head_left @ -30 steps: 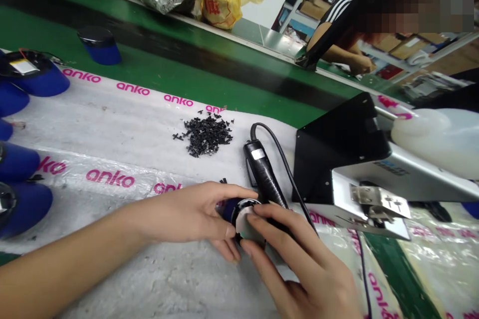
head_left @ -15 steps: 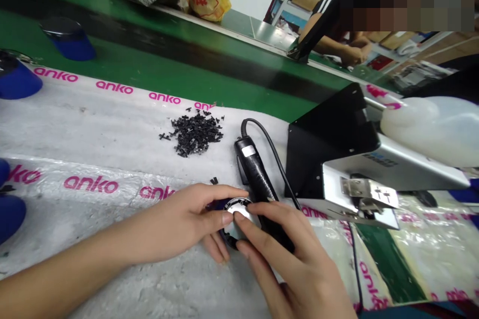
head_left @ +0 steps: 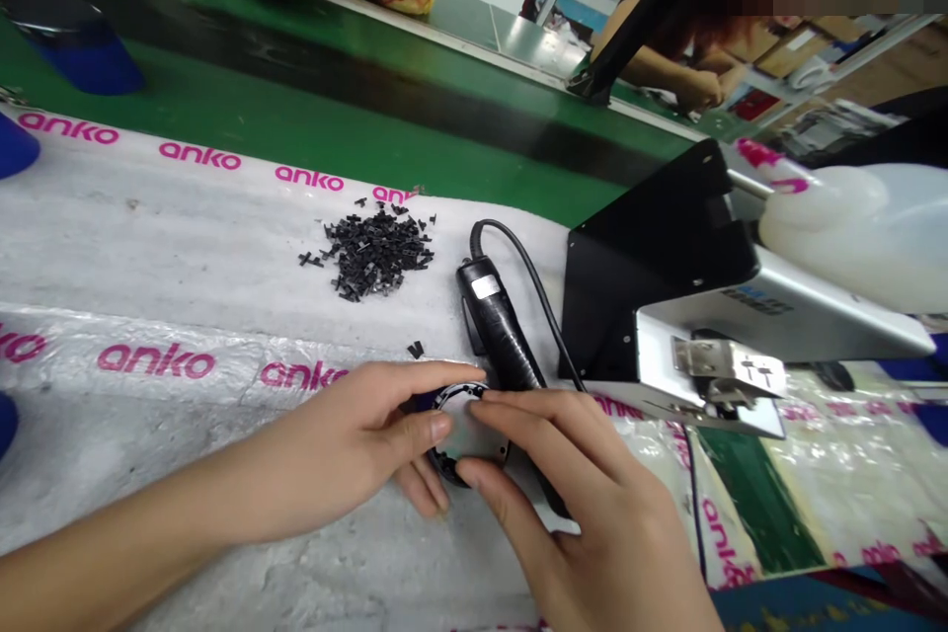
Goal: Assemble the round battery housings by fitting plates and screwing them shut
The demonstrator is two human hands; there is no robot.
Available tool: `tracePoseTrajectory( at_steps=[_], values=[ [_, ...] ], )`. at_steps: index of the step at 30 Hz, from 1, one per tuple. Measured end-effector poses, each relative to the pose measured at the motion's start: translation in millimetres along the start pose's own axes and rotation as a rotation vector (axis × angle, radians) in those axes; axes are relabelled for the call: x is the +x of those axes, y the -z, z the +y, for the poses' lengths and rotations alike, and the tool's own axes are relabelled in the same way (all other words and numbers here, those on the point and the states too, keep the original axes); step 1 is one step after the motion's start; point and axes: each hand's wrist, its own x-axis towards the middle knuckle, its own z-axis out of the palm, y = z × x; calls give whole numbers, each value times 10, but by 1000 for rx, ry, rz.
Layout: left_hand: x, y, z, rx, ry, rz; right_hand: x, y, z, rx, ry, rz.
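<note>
My left hand point(head_left: 362, 449) is wrapped round a small round housing with a black rim point(head_left: 444, 469) and a little blue showing at its side. A pale round disc point(head_left: 470, 430) lies inside the rim. My right hand point(head_left: 599, 494) has its thumb and fingertips on the near and far edges of this disc. The right fingers cover part of the rim. Just beyond the hands lies a black corded power screwdriver point(head_left: 508, 331), its lower end partly hidden by my right hand. A few small black pieces point(head_left: 416, 350) sit close to my left hand.
A pile of small black T-shaped pieces point(head_left: 377, 252) lies on the white wrap-covered bench point(head_left: 185, 247). To the right stands a black and silver dispensing machine point(head_left: 652, 296). Blue containers point(head_left: 89, 49) stand at left. Across the green belt point(head_left: 296, 118) are a co-worker's hands point(head_left: 700, 87).
The view has shifted slightly, so the bench things appear farther left and up. My right fingers have spread from the disc's middle toward its edges; my left hand keeps its hold.
</note>
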Motion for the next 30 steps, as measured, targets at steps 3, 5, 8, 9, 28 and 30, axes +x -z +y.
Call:
tracePoseTrajectory(
  at_steps=[3,5,8,9,28,30],
  values=[
    [-5,-34,7,-11,7,14,-31,-54,10,8,7,31],
    [10,-69,18,-8,18,39,-53,-79,30,49,15,48],
    [45,-127,27,33,5,80,-24,-8,61,56,48,45],
    [54,-143,28,54,-8,86,17,55,63,43,74,7],
    [154,-84,-68,110,-24,49,9,1440,1192,-144,-179,1131],
    [195,-93,-74,170,5,66,-210,1553,1708,-187,-379,890]
  ],
)
